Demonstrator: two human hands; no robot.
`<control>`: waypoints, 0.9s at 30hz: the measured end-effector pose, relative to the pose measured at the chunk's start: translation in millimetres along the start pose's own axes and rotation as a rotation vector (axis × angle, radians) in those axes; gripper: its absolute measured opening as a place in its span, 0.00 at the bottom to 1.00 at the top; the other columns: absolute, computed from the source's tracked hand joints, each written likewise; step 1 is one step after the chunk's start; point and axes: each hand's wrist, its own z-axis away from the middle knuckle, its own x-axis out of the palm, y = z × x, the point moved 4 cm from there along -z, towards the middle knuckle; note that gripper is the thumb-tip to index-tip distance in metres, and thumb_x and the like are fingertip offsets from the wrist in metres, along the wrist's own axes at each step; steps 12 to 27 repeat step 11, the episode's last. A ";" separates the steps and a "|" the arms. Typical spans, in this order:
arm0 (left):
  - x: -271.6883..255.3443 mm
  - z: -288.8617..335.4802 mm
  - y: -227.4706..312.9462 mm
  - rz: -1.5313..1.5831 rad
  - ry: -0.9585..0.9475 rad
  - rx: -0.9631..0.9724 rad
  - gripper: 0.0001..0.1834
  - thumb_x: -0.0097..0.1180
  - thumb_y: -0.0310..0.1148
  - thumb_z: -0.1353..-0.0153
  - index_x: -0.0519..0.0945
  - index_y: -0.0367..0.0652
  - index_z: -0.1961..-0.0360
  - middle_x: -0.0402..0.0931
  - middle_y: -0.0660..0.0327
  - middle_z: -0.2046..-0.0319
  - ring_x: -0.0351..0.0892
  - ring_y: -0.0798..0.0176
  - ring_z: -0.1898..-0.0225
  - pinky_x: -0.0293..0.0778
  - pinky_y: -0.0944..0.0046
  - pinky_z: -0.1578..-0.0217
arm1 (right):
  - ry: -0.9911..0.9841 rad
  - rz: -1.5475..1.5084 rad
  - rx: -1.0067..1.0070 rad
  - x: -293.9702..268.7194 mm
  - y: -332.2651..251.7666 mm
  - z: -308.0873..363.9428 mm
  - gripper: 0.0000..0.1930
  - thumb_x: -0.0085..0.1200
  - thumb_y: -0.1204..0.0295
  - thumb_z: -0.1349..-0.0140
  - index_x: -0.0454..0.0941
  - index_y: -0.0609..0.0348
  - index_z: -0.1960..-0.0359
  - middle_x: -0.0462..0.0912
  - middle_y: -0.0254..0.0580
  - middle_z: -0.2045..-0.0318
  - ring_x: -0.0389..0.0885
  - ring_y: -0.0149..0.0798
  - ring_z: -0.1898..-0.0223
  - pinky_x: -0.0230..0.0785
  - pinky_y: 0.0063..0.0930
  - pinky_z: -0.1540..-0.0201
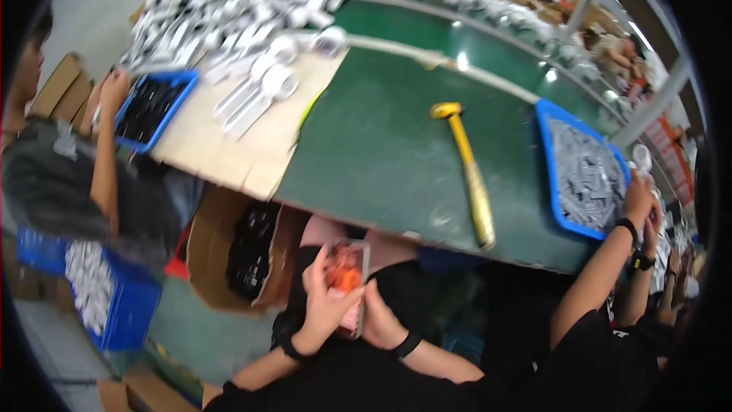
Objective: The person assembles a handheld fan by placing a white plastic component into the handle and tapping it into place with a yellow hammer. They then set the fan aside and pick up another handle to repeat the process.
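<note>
In my lap, below the table's front edge, I hold a phone [352, 258] with a pale rim and a blurred red and orange face. My left hand [324, 309] is closed around its left side, the thumb reaching over the face. My right hand [383, 322] grips the lower right edge. A dark band circles each wrist. On the green table [374, 145] ahead lies a yellow hammer [469, 164], apart from both hands, its head toward the far side.
White plastic parts [259, 91] pile up at the far left, partly on cardboard. A blue tray [560, 183] of grey pieces stands right, beside a co-worker's hands. Another person sits left by a blue tray [183, 99] of black parts. Below is a carton [210, 259] with black pieces.
</note>
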 end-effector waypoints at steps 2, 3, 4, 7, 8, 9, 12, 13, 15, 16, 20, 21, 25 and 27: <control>2.4 -2.5 6.6 0.176 -0.044 -0.050 0.50 0.73 0.36 0.45 0.56 0.41 0.27 0.64 0.52 0.45 0.68 0.55 0.44 0.67 0.58 0.42 | 0.070 0.054 0.078 -8.3 -8.5 -0.6 0.40 0.21 0.37 0.27 0.55 0.55 0.27 0.66 0.44 0.31 0.68 0.44 0.31 0.61 0.44 0.30; 0.7 -3.6 15.8 0.283 -0.084 -0.091 0.46 0.69 0.36 0.40 0.55 0.40 0.26 0.64 0.53 0.44 0.69 0.58 0.44 0.68 0.60 0.42 | 0.068 0.052 0.081 -9.6 -11.3 -1.7 0.40 0.20 0.37 0.27 0.55 0.55 0.27 0.66 0.44 0.31 0.68 0.45 0.31 0.61 0.44 0.30; -0.2 -1.0 9.6 0.278 -0.067 -0.108 0.46 0.69 0.36 0.40 0.55 0.40 0.26 0.64 0.53 0.44 0.69 0.58 0.44 0.68 0.60 0.42 | 0.083 0.062 0.054 -14.4 -9.7 -1.3 0.40 0.20 0.36 0.27 0.55 0.55 0.27 0.66 0.45 0.31 0.68 0.45 0.31 0.61 0.44 0.30; -1.4 5.2 -9.2 0.522 -0.057 -0.246 0.34 0.54 0.35 0.28 0.56 0.40 0.27 0.66 0.55 0.43 0.71 0.64 0.44 0.69 0.64 0.42 | 0.071 0.019 0.018 -15.1 -6.8 -1.9 0.42 0.21 0.35 0.28 0.55 0.57 0.27 0.65 0.46 0.30 0.67 0.46 0.31 0.59 0.46 0.29; -0.7 5.8 -12.0 0.682 -0.040 -0.335 0.30 0.48 0.35 0.25 0.56 0.40 0.26 0.67 0.56 0.43 0.71 0.65 0.43 0.68 0.63 0.41 | 0.064 0.015 0.031 -14.1 -6.9 -0.1 0.42 0.21 0.36 0.28 0.55 0.57 0.27 0.65 0.47 0.30 0.67 0.47 0.31 0.59 0.46 0.29; 0.2 5.6 -14.0 0.843 -0.021 -0.423 0.27 0.41 0.35 0.22 0.56 0.41 0.26 0.68 0.57 0.42 0.70 0.65 0.43 0.67 0.62 0.39 | 0.058 0.011 0.043 -14.2 -7.2 1.0 0.41 0.22 0.36 0.27 0.55 0.57 0.27 0.65 0.47 0.30 0.67 0.47 0.31 0.59 0.47 0.29; -1.3 2.9 -16.6 0.948 -0.056 -0.462 0.28 0.41 0.40 0.22 0.57 0.41 0.26 0.68 0.57 0.41 0.69 0.63 0.40 0.64 0.60 0.36 | 0.011 0.058 0.035 -12.7 -8.4 -0.6 0.40 0.25 0.37 0.27 0.54 0.56 0.26 0.63 0.47 0.29 0.64 0.47 0.29 0.58 0.49 0.28; -1.3 2.9 -16.6 0.948 -0.056 -0.462 0.28 0.41 0.40 0.22 0.57 0.41 0.26 0.68 0.57 0.41 0.69 0.63 0.40 0.64 0.60 0.36 | 0.011 0.058 0.035 -12.7 -8.4 -0.6 0.40 0.25 0.37 0.27 0.54 0.56 0.26 0.63 0.47 0.29 0.64 0.47 0.29 0.58 0.49 0.28; -1.3 2.9 -16.6 0.948 -0.056 -0.462 0.28 0.41 0.40 0.22 0.57 0.41 0.26 0.68 0.57 0.41 0.69 0.63 0.40 0.64 0.60 0.36 | 0.011 0.058 0.035 -12.7 -8.4 -0.6 0.40 0.25 0.37 0.27 0.54 0.56 0.26 0.63 0.47 0.29 0.64 0.47 0.29 0.58 0.49 0.28; -1.3 2.9 -16.6 0.948 -0.056 -0.462 0.28 0.41 0.40 0.22 0.57 0.41 0.26 0.68 0.57 0.41 0.69 0.63 0.40 0.64 0.60 0.36 | 0.011 0.058 0.035 -12.7 -8.4 -0.6 0.40 0.25 0.37 0.27 0.54 0.56 0.26 0.63 0.47 0.29 0.64 0.47 0.29 0.58 0.49 0.28; -1.3 2.9 -16.6 0.948 -0.056 -0.462 0.28 0.41 0.40 0.22 0.57 0.41 0.26 0.68 0.57 0.41 0.69 0.63 0.40 0.64 0.60 0.36 | 0.011 0.058 0.035 -12.7 -8.4 -0.6 0.40 0.25 0.37 0.27 0.54 0.56 0.26 0.63 0.47 0.29 0.64 0.47 0.29 0.58 0.49 0.28; -1.3 2.9 -16.6 0.948 -0.056 -0.462 0.28 0.41 0.40 0.22 0.57 0.41 0.26 0.68 0.57 0.41 0.69 0.63 0.40 0.64 0.60 0.36 | 0.011 0.058 0.035 -12.7 -8.4 -0.6 0.40 0.25 0.37 0.27 0.54 0.56 0.26 0.63 0.47 0.29 0.64 0.47 0.29 0.58 0.49 0.28; -1.3 2.9 -16.6 0.948 -0.056 -0.462 0.28 0.41 0.40 0.22 0.57 0.41 0.26 0.68 0.57 0.41 0.69 0.63 0.40 0.64 0.60 0.36 | 0.011 0.058 0.035 -12.7 -8.4 -0.6 0.40 0.25 0.37 0.27 0.54 0.56 0.26 0.63 0.47 0.29 0.64 0.47 0.29 0.58 0.49 0.28; -1.3 2.9 -16.6 0.948 -0.056 -0.462 0.28 0.41 0.40 0.22 0.57 0.41 0.26 0.68 0.57 0.41 0.69 0.63 0.40 0.64 0.60 0.36 | 0.011 0.058 0.035 -12.7 -8.4 -0.6 0.40 0.25 0.37 0.27 0.54 0.56 0.26 0.63 0.47 0.29 0.64 0.47 0.29 0.58 0.49 0.28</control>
